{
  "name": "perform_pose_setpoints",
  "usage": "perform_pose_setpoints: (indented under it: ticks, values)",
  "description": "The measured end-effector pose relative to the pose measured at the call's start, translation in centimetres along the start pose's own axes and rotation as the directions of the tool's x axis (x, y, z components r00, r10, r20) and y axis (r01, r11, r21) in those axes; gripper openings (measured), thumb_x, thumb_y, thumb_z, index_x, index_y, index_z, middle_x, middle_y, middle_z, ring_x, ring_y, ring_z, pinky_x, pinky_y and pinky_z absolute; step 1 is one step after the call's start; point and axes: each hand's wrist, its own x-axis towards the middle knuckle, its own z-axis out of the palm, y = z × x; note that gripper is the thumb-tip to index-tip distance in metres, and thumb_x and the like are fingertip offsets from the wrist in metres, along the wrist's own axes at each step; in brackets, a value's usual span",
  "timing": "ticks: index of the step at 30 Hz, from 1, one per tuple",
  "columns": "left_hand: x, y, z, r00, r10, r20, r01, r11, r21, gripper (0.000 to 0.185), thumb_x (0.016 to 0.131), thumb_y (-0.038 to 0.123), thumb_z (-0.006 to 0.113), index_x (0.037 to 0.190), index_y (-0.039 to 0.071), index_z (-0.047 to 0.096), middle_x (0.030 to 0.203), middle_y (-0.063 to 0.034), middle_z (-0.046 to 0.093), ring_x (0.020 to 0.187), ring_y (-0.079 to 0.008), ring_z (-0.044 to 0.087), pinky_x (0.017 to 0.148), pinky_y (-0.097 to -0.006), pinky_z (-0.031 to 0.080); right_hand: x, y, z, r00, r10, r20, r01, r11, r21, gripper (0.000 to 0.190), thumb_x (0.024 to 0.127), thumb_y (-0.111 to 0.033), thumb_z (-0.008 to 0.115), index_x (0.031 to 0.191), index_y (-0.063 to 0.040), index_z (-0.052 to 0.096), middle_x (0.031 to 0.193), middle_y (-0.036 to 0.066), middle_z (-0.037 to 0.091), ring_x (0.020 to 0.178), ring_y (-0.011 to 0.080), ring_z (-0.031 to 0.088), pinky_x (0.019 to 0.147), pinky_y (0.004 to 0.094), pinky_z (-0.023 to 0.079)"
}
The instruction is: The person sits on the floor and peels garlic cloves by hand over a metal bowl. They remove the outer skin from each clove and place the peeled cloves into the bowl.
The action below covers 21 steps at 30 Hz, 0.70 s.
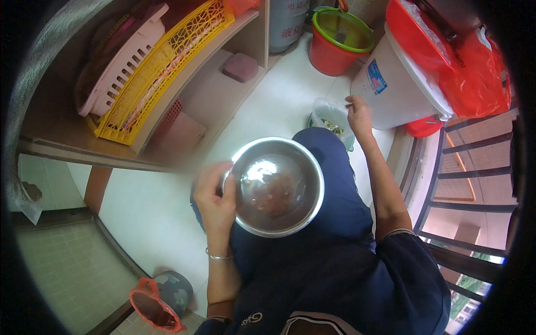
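My left hand [215,190] grips the rim of a round stainless steel bowl [274,188] that rests over my lap. Reddish-brown bits lie at the bottom of the bowl, partly lost in glare. My right hand [356,109] is beside the rim of a small green bin [350,144] lined with a clear plastic bag [324,109]. Its fingers are bent close together at the bag's edge; whether they pinch anything is not clear. Greenish scraps [333,126] lie inside the lined bin.
A shelf unit on the left bears a yellow plastic basket [138,90]. A red bucket [331,58], a large white bucket [393,83] and red plastic bags [473,83] stand ahead and right. A boot-like container [176,289] is at lower left; window bars [473,172] run along the right.
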Motion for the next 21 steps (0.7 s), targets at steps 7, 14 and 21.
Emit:
perform_pose_setpoints:
  ticks: [7,14,21]
  values:
    - [1.7,-0.9,-0.8,0.996,-0.023,0.092,0.027,0.999,-0.043,0.020,0.077,-0.005,0.057,0.093,0.003,0.066,0.092,-0.0066,0.062,0.068,-0.0116,0.052,0.059,-0.0214,0.042,-2.3,-0.3,2.2,0.964,-0.108,0.241,0.189,0.920,-0.344,0.018,0.073,-0.006,0.055,0.089,-0.003,0.064,0.096,0.018,0.060,0.082,0.0344,0.061,0.074,0.0407,0.049]
    - [1.6,-1.9,-1.5,0.990,-0.014,0.138,0.021,0.999,-0.050,0.020,0.080,-0.005,0.057,0.096,0.001,0.066,0.095,-0.0061,0.060,0.082,-0.0116,0.057,0.067,-0.0210,0.045,-0.1,-5.8,-0.5,0.823,0.397,0.406,-0.568,0.541,0.621,0.013,0.087,-0.011,0.054,0.093,0.000,0.060,0.082,0.005,0.062,0.072,0.0131,0.060,0.067,0.0270,0.049]
    - [0.6,-2.0,-1.0,0.996,0.046,0.070,-0.037,0.992,-0.123,0.020,0.077,-0.004,0.057,0.093,0.003,0.066,0.093,-0.0068,0.062,0.072,-0.0152,0.057,0.061,-0.0231,0.045,-2.6,-18.8,-8.0,0.813,-0.034,0.581,-0.518,0.412,0.750,0.014,0.087,-0.009,0.054,0.094,0.001,0.060,0.080,0.006,0.062,0.068,0.0112,0.059,0.064,0.0231,0.049]
